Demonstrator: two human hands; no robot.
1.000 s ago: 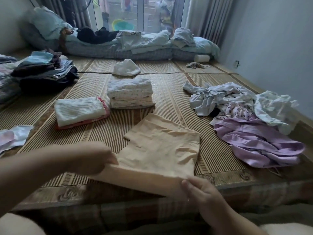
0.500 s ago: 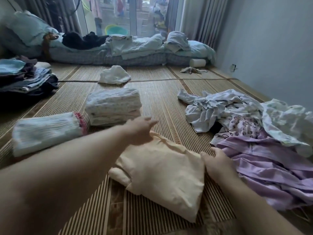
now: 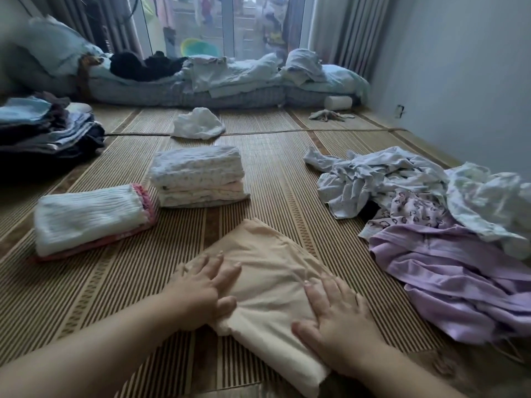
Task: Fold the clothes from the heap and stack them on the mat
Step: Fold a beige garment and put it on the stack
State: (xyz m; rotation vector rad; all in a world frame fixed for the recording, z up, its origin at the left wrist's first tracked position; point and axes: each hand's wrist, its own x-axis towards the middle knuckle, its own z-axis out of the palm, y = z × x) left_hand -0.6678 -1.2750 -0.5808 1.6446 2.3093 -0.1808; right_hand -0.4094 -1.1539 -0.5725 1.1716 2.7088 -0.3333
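A beige garment point(image 3: 267, 271) lies folded on the striped woven mat point(image 3: 86, 285) right in front of me. My left hand point(image 3: 201, 285) presses flat on its left part, fingers spread. My right hand point(image 3: 339, 320) lies flat on its near right part, fingers straight. The unfolded heap point(image 3: 431, 225) of pale blue, patterned and lilac clothes sprawls to the right. Two folded stacks stand ahead: a white ribbed one over pink point(image 3: 89, 219) at the left, and a pale patterned one point(image 3: 198, 176) beside it.
A dark folded pile point(image 3: 46, 133) sits at the far left. A crumpled white cloth point(image 3: 198, 124) lies further back on the mat. Bedding and pillows point(image 3: 230, 79) line the window wall, with a white roll point(image 3: 337, 102) and a small rag point(image 3: 330, 114) near the right wall.
Both hands lifted the near edge of the beige garment, folded it over away from me, then came back and now press flat on the folded piece.
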